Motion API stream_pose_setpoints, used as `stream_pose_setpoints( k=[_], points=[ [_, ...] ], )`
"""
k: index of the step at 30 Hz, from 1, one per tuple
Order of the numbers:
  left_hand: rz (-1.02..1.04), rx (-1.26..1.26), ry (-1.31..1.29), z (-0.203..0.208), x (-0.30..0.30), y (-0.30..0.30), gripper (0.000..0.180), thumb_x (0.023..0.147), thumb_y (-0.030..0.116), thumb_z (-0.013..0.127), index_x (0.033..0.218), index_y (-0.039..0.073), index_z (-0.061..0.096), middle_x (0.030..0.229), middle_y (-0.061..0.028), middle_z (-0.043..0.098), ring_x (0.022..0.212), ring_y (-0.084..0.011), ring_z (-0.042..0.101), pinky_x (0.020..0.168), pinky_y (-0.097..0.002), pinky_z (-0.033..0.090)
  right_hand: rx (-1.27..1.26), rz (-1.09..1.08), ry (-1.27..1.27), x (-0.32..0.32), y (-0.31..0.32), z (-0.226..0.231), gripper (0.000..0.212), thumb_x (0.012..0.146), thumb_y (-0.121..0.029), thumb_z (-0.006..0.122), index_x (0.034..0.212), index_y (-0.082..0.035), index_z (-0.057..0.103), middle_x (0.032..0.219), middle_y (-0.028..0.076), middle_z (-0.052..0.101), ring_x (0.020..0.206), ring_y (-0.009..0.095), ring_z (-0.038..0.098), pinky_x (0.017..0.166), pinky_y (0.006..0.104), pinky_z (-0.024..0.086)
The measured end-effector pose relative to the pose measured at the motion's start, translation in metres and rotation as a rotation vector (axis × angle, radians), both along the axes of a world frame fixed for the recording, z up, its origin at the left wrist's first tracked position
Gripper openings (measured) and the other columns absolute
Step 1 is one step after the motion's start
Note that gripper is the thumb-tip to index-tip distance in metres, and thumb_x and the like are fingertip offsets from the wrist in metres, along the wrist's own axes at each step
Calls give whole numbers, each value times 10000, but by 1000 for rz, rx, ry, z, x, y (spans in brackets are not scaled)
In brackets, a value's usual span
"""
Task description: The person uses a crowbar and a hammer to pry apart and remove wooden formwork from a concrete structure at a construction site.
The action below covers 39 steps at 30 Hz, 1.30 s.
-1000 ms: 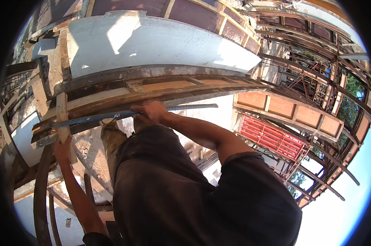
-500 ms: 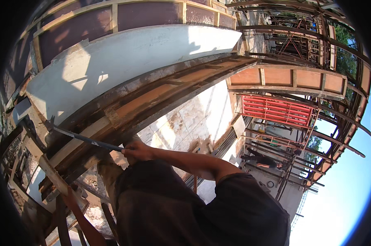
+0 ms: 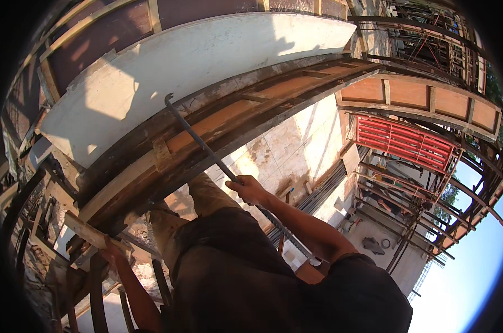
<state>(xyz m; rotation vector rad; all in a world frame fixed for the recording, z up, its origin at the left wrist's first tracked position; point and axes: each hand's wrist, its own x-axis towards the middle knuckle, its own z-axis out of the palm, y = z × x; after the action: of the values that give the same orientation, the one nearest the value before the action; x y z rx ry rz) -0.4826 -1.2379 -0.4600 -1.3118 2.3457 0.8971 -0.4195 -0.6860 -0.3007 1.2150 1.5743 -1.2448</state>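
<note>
My right hand (image 3: 247, 190) is closed around the shaft of a dark crowbar (image 3: 198, 142), gripping it near the middle. Its hooked tip hangs over the lower edge of a long white panel (image 3: 207, 53); whether it touches is unclear. The other end runs back below my right forearm. At lower left, my left hand (image 3: 113, 253) has its fingers wrapped over a short wooden board (image 3: 84, 230). Between the panel and my legs lies a long timber form (image 3: 218, 127) with brown plywood and dark beams.
A red metal frame (image 3: 404, 143) stands to the right, below an orange-brown framed plywood panel (image 3: 418, 102). Wooden scaffolding (image 3: 473, 202) rises at far right. Long thin rods (image 3: 329, 186) lie along the pale tiled floor (image 3: 279, 144). Loose timber clutters the lower left.
My right hand has moved right and slightly up. The crowbar has swung from pointing left to pointing up and left, its hook now over the white panel's edge. My left hand stays on the board.
</note>
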Motion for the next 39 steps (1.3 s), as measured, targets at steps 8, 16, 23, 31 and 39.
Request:
stream_pose_setpoints(
  k=[8,16,23,31,39],
  points=[
    [-472,-386,-57,-17,4,39,873,753,494,777,1372,-50,488,1299,-280,569,1146,-443,580,986,-502,463,88,-17,-2,47,18,-36,499,891,-490,678,720,-39,552,561,18,496,471,116,465,453,328,400],
    [-367,-299,-118,-27,-2,60,873,752,542,755,1360,-34,509,1264,-282,590,1126,-434,595,974,-508,463,194,127,64,63,51,-50,576,865,-580,635,777,-11,623,704,177,617,686,305,602,676,456,459],
    [-317,-373,-230,0,-8,80,919,725,548,749,1388,-31,486,1313,-262,578,1150,-405,601,986,-480,473,212,270,109,22,65,-25,551,881,-536,635,785,5,607,703,207,611,684,323,610,665,458,461],
    [-477,-150,84,58,-5,201,743,737,327,781,1345,19,485,1220,-205,558,1145,-412,549,947,-485,474,255,286,115,39,61,-38,454,891,-418,707,688,-45,546,581,28,497,575,132,438,558,355,389],
    [-480,146,-24,108,44,261,708,731,254,796,1354,70,512,1337,-154,520,1228,-342,550,1009,-425,482,201,409,181,7,80,-40,419,909,-354,699,694,-33,537,593,10,471,594,120,414,555,340,360]
  ],
)
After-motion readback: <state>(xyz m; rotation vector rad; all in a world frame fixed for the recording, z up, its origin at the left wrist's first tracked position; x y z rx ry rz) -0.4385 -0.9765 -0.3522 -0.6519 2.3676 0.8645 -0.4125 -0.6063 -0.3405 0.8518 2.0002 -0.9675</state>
